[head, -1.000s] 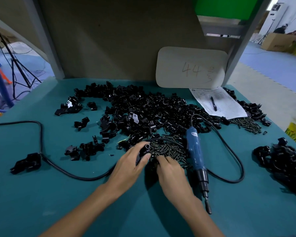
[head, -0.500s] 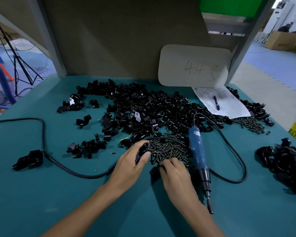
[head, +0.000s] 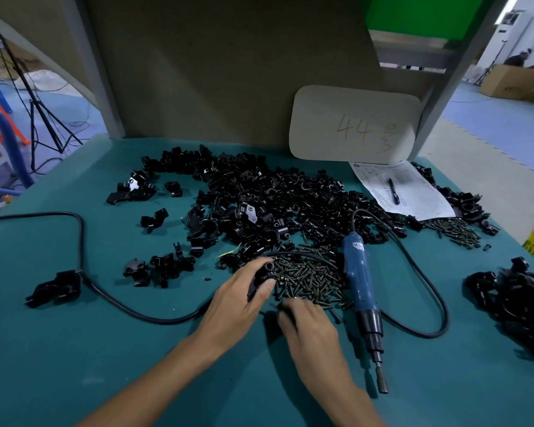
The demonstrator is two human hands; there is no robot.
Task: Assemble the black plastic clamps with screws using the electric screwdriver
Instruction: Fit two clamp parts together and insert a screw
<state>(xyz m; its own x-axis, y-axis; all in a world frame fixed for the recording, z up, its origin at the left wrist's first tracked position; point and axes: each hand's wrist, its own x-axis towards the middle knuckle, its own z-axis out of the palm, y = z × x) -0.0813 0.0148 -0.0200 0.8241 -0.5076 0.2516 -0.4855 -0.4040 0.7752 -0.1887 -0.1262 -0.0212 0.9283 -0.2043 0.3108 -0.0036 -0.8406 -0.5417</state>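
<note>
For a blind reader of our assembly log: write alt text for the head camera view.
A person's left hand grips a black clamp beside a screw pile, while the right hand, blurred, touches the pile's near edge. A blue electric screwdriver lies unheld on the green table to the right, with a heap of clamp parts behind.

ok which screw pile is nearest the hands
The screw pile just left of the blue screwdriver, at the right hand; the other pile lies far off by the paper.
</note>
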